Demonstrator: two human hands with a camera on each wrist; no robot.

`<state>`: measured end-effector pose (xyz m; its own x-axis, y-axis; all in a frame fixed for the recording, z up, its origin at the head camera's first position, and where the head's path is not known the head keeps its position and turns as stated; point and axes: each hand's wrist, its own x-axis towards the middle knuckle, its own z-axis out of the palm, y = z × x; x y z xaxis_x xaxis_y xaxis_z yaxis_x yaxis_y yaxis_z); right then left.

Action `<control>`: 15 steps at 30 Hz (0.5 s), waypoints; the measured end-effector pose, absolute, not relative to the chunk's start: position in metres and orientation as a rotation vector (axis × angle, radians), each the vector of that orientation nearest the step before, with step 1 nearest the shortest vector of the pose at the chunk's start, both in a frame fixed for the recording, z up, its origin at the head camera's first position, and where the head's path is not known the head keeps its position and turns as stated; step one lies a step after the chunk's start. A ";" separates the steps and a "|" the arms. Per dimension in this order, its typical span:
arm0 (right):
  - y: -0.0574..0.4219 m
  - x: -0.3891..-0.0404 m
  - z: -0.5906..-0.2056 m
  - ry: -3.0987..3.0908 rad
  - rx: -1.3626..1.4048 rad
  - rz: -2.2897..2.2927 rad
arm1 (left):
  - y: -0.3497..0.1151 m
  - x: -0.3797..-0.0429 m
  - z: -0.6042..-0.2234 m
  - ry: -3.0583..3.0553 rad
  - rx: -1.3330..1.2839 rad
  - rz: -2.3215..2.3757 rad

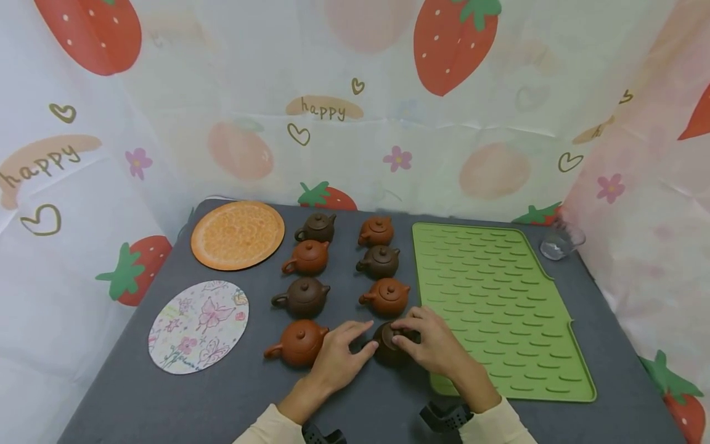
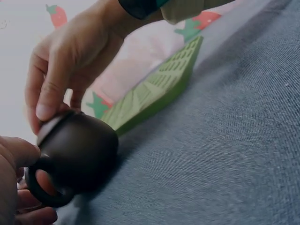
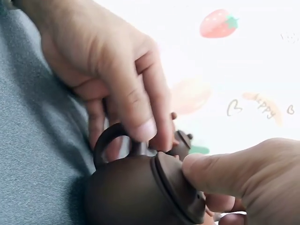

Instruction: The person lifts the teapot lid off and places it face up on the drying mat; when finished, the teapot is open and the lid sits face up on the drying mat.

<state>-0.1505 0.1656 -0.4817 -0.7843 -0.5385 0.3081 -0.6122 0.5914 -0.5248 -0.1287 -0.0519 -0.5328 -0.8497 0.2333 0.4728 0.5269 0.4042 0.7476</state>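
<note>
A dark brown teapot stands on the grey cloth between both hands, at the near end of the right row. The left hand holds its loop handle, thumb at the top of the loop and fingers behind it. From the other side, the right hand grips the round lid with thumb and fingers; the lid sits on the pot. Beside the left hand is a reddish-brown teapot.
More brown and reddish teapots, such as one reddish teapot, stand in two rows. A green ridged mat lies right, with a glass pitcher beyond. At left are a butterfly-patterned oval mat and an orange round mat.
</note>
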 end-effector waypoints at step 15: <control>0.162 -0.152 -0.467 -2.769 1.058 0.682 | -0.044 -0.128 -0.555 -2.198 -0.599 -1.641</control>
<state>-0.1524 0.1623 -0.4670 -0.7537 -0.6094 0.2462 -0.6540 0.6583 -0.3726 -0.1279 -0.0435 -0.5545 -0.8564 0.1331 0.4989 0.5161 0.2473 0.8200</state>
